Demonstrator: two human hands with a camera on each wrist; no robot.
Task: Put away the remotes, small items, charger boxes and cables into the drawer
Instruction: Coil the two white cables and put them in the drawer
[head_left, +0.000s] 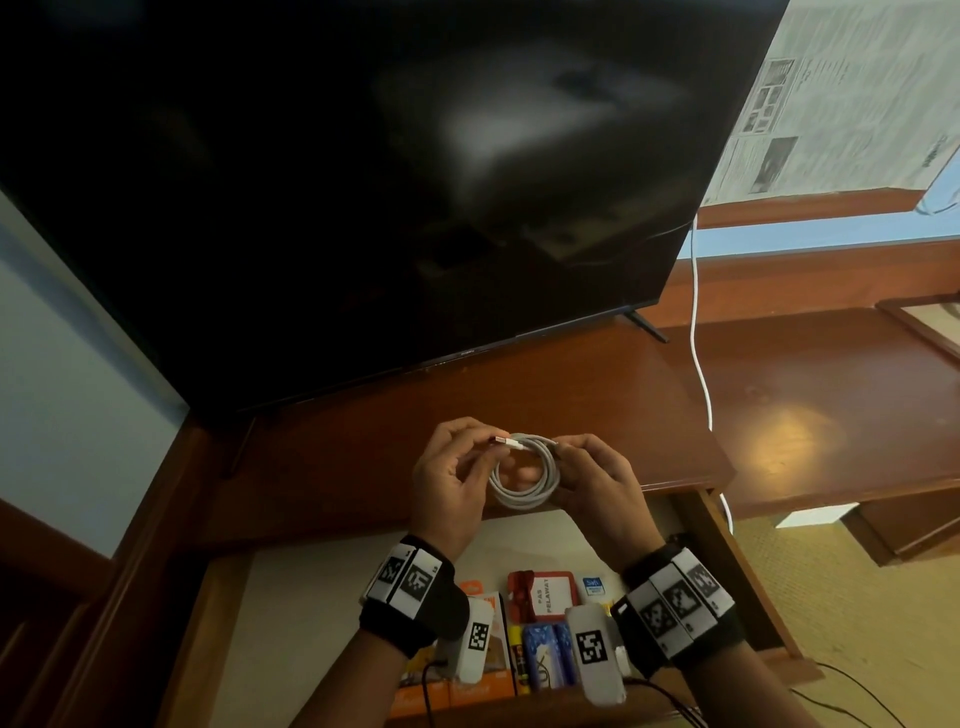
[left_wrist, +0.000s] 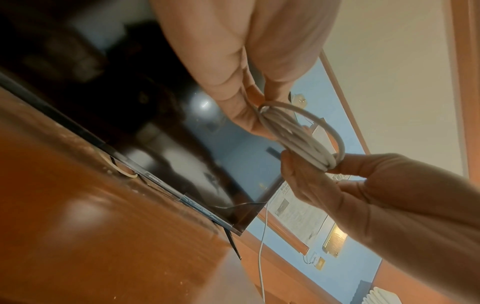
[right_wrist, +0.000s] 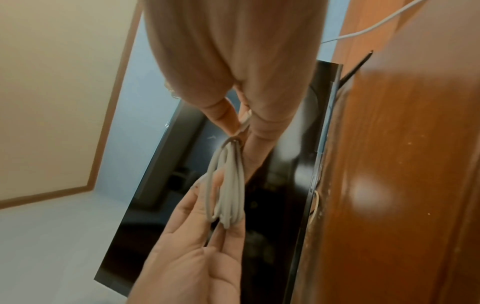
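A white USB cable (head_left: 524, 475), wound into a small coil, hangs between both hands above the front edge of the wooden TV stand (head_left: 571, 374). My left hand (head_left: 483, 447) pinches the end with the metal USB plug at the coil's upper left. My right hand (head_left: 566, 453) pinches the coil's right side between thumb and fingers. The left wrist view shows the coil (left_wrist: 298, 139) pinched by the left hand (left_wrist: 257, 107) above and the right hand (left_wrist: 311, 164) below. In the right wrist view the coil (right_wrist: 231, 185) hangs from the right hand (right_wrist: 241, 127) onto the left hand (right_wrist: 202, 236).
The open drawer (head_left: 228, 597) lies below my wrists, holding orange boxes (head_left: 493, 613), a red card holder (head_left: 543, 595), blue batteries (head_left: 543, 657) and other small items. A large black TV (head_left: 363, 182) stands on the stand behind the hands. A white cord (head_left: 698, 338) hangs at the right.
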